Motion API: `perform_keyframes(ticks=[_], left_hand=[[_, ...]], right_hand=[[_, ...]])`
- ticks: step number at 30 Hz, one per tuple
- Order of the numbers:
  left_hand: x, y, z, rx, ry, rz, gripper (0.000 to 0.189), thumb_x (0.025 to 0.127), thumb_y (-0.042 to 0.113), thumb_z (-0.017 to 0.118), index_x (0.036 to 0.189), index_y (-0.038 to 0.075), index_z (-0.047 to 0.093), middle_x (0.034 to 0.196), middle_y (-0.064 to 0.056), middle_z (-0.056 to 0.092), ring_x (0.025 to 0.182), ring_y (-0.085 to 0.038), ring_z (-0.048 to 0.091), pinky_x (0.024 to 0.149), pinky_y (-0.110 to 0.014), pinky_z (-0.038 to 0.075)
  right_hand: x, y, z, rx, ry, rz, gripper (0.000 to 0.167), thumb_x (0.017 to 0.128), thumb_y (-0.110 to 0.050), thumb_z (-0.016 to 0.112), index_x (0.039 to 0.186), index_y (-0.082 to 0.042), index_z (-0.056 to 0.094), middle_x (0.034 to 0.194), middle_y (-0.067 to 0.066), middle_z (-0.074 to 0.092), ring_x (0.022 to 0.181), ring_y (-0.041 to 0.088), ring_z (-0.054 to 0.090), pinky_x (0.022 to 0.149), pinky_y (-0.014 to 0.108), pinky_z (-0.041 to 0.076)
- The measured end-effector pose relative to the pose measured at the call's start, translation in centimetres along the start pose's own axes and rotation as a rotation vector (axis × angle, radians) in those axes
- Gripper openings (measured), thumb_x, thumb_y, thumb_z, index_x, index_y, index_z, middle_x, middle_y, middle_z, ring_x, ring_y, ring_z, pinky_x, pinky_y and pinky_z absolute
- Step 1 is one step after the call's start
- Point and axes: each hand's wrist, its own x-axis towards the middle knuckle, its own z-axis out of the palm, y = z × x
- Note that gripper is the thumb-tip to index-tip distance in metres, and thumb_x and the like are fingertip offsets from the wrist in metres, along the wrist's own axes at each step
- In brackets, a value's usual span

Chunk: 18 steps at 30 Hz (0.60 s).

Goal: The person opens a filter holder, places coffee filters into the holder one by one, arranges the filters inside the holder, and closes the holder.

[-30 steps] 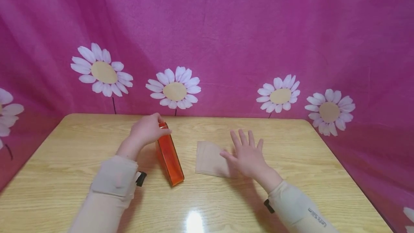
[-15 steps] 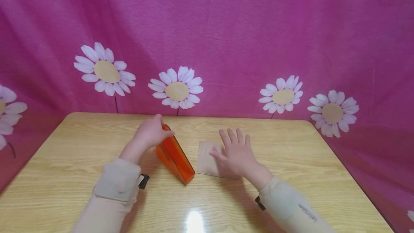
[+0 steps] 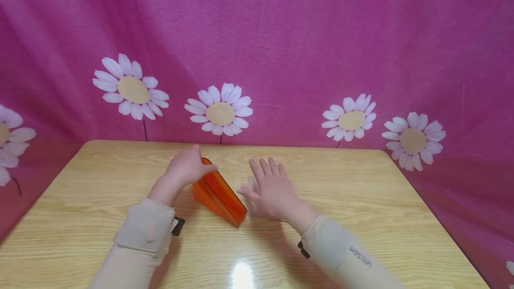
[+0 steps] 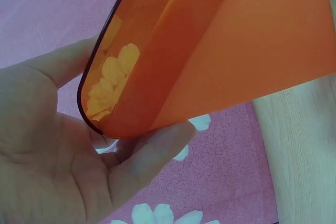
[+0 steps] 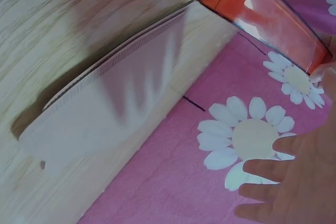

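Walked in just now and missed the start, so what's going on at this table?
A person's left hand grips the upper end of a see-through orange holder, keeping it tilted beside a pale, flat stack on the wooden table. The right hand is spread above the stack, not touching it.

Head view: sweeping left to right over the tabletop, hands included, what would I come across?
Left hand → orange see-through holder → right hand. The pale sheets overlap the right hand there, so I left them out.
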Motion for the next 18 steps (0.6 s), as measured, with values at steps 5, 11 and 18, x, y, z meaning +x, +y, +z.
perform_keyframes(ticks=[5,11,18], left_hand=[[0.0,0.2,0.0,-0.002,-0.005,-0.004,0.068,0.085,0.032,0.063,0.131,-0.010,0.038,0.117,-0.025,0.056,0.098,-0.034,0.057,0.091,-0.048,0.046],[0.0,-0.1,-0.1,-0.009,-0.031,0.008,0.065,0.084,0.034,0.062,0.129,-0.009,0.042,0.118,-0.024,0.057,0.100,-0.034,0.056,0.091,-0.048,0.046],[0.1,-1.2,0.3,-0.086,-0.155,0.075,0.041,0.091,0.037,0.051,0.112,0.002,0.053,0.097,-0.012,0.060,0.094,-0.025,0.055,0.087,-0.044,0.044]], right_hand=[[-0.1,0.0,0.2,-0.010,0.014,-0.011,0.077,0.090,-0.061,0.040,0.148,-0.013,0.023,0.149,0.017,0.032,0.140,0.041,0.020,0.113,0.055,0.016],[-0.2,0.0,0.0,-0.013,0.020,-0.009,0.077,0.090,-0.060,0.041,0.147,-0.012,0.026,0.148,0.018,0.033,0.139,0.042,0.021,0.112,0.057,0.016],[-0.5,0.3,-0.2,-0.017,0.018,0.009,0.078,0.089,-0.061,0.041,0.147,-0.011,0.028,0.148,0.017,0.032,0.139,0.042,0.021,0.112,0.058,0.015]])
